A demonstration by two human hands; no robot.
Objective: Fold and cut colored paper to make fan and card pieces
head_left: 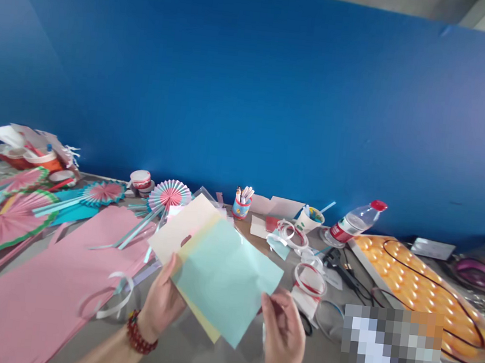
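Note:
Several sheets of coloured paper are held up in front of me over the table. A mint-green sheet (227, 278) lies on top, with a yellow sheet (205, 323) and a cream sheet (189, 228) showing behind it. My left hand (168, 295), with a red bead bracelet (140, 332) at the wrist, grips the stack by its left edge, thumb in front. At the right corner of the mint-green sheet, my right hand (283, 330) pinches the paper between thumb and fingers. Large pink sheets (67, 278) lie on the table left of my left hand.
Folded paper fans (169, 196) and a white paper loop (119, 301) lie to the left. Behind the sheets stands a pen cup (242, 206). A bottle (353, 223), tape rolls (310, 278), cables (357, 283) and an orange padded panel (422, 287) occupy the right. A blue wall (252, 90) rises behind.

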